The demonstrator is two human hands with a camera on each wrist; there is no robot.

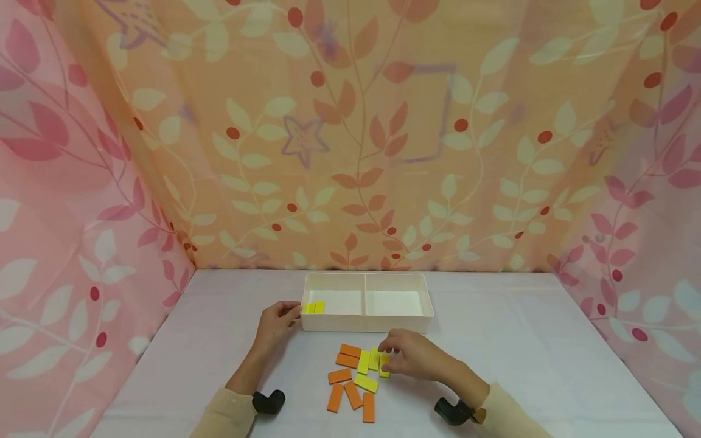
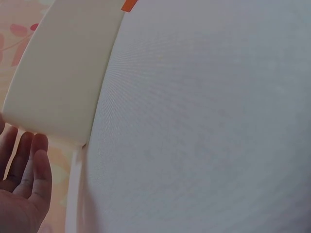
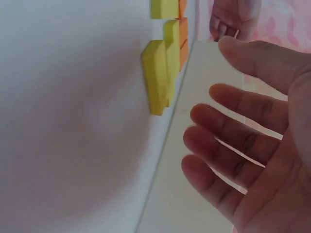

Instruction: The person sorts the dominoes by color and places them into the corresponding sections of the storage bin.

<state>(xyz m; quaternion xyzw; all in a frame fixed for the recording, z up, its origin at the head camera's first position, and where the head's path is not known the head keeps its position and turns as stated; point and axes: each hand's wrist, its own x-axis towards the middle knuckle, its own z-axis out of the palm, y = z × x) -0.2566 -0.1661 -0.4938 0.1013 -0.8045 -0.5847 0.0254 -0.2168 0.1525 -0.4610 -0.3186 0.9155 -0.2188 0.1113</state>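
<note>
At the left end of a white two-compartment box (image 1: pixel 367 323), my left hand (image 1: pixel 276 322) has its fingertips at the end wall, also seen in the left wrist view, where the fingers (image 2: pixel 41 167) are lightly bent. My right hand (image 1: pixel 416 356) hovers over the pile in front of the box. Its fingers (image 3: pixel 228 131) are spread apart with nothing between them. Just beyond those fingertips a yellow tile (image 3: pixel 155 77) lies on the table. More yellow tiles (image 1: pixel 366 383) lie beside it, along with several orange tiles (image 1: pixel 339 376).
Inside the box's left compartment, yellow tiles (image 1: pixel 319 306) rest in the near left corner. A divider (image 1: pixel 364 295) splits the box in two. White cloth (image 1: pixel 493 340) covers the table, and patterned curtains (image 1: pixel 361 152) enclose its back and sides.
</note>
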